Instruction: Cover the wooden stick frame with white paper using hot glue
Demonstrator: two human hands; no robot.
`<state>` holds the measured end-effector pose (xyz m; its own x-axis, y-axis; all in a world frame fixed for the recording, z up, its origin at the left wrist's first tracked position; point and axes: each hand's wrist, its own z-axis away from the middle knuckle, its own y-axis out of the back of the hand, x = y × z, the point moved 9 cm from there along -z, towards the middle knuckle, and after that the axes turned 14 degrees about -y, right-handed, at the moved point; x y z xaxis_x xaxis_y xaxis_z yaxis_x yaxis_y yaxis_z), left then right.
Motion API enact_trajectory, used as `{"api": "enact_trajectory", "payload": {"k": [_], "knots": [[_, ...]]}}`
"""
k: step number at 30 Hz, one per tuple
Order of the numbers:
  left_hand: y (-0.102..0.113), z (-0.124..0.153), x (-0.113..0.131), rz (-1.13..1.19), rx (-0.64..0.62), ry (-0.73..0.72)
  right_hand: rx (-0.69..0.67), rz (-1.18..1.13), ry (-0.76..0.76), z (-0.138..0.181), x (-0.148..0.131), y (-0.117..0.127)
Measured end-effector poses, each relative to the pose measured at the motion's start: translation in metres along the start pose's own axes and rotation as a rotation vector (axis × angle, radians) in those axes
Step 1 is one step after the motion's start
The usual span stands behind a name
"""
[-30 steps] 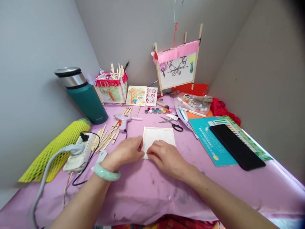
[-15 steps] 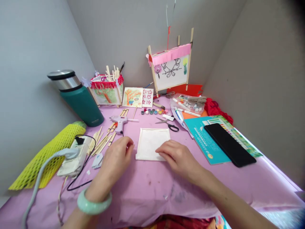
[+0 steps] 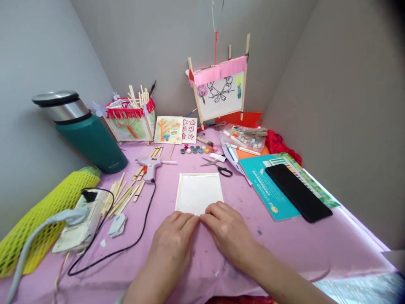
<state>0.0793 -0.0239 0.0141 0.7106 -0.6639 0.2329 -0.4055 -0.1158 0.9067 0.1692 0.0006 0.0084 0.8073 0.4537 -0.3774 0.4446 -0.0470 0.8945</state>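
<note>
Both grips (image 3: pixel 175 236) (image 3: pixel 228 228) on white panel (image 3: pixel 199 191)

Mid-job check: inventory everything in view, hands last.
Framed panel: 1, white, front centre
Glue gun: 1, lilac, centre left
Sticks: many, pale wood, beside glue gun
Scissors: 1 pair, black-handled, behind panel
Paint pots: several, mixed colours, back centre
Drawing cards: 2, white, back centre
Fringed box: 1, red-trimmed, back left
Lantern: 1, pink and white, hanging at back
Bottle: 1, teal, left
Mesh sleeve: 1, yellow, far left
Power strip: 1, white, left
Folded paper: 1, pale, left of panel
Markers: several, white, back right
Cloth: 1, red, back right
Booklet: 1, blue-green, right
Phone: 1, black, on booklet
Tablecloth: 1, pinkish purple, underneath
Left hand: 1, bare, at panel's near edge
Right hand: 1, bare, at panel's near edge
</note>
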Motion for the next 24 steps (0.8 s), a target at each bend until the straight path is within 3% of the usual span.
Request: {"api": "enact_trajectory", "payload": {"k": [7, 11, 15, 18, 24], "knots": [[-0.005, 0.001, 0.005, -0.074, -0.043, 0.002, 0.008, -0.099, 0.013, -0.002, 0.005, 0.005], [-0.002, -0.001, 0.003, -0.004, -0.072, -0.004, 0.052, -0.457, -0.057, -0.007, 0.034, 0.043], [0.006, -0.002, 0.001, 0.005, 0.0, -0.014, 0.217, -0.396, -0.225, 0.005, 0.059, 0.07], [0.005, -0.002, 0.0, -0.006, 0.037, 0.012, 0.147, -0.263, -0.14, 0.014, 0.039, 0.053], [-0.007, -0.005, -0.004, -0.044, -0.021, 0.044, 0.067, 0.075, -0.062, 0.013, 0.014, 0.014]]}}
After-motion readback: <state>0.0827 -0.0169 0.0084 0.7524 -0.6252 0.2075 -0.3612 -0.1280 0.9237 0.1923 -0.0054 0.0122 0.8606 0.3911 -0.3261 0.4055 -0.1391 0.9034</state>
